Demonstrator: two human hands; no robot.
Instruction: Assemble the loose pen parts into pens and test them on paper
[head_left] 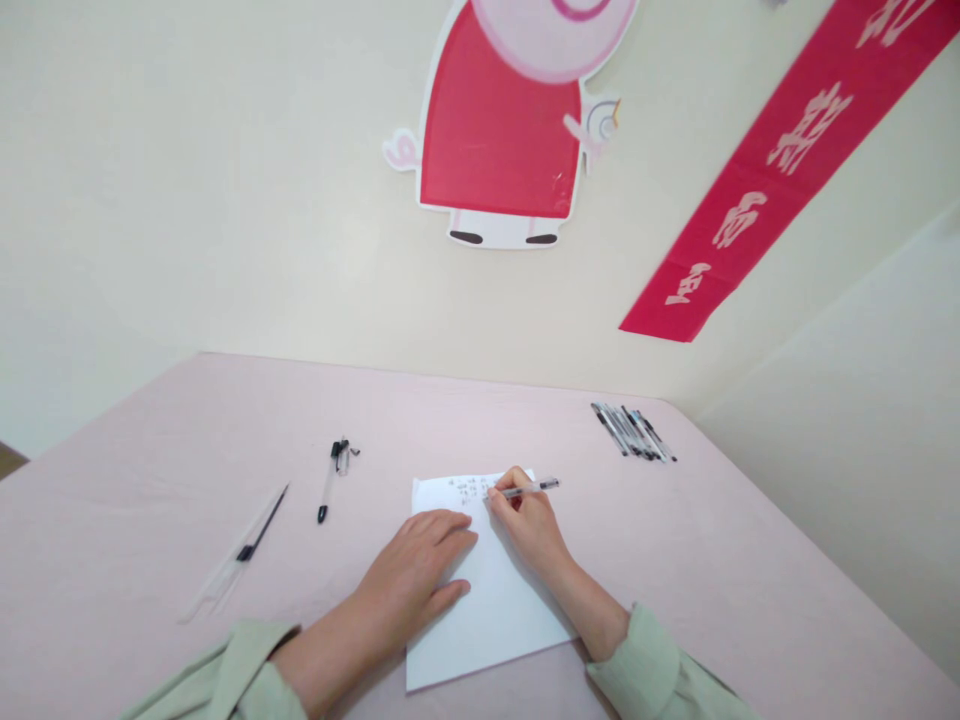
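Observation:
A white sheet of paper (pixel 487 610) lies on the pink tabletop in front of me, with several small dark handwritten marks near its top. My left hand (pixel 424 560) rests flat on the paper's left side, fingers stretched out. In my right hand (pixel 529 515) is a clear pen (pixel 536 487), pinched between thumb and fingers. The pen's tip meets the upper part of the paper beside the marks, partly hidden by my fingers. Its dark rear end points to the right.
Several pens (pixel 634 432) lie side by side at the back right. Left of the paper are a black-capped pen (pixel 328 485) with small clear and black parts, and a dark refill (pixel 270 520) near clear plastic pieces (pixel 217 585). A wall (pixel 300 250) stands behind the table (pixel 720 580).

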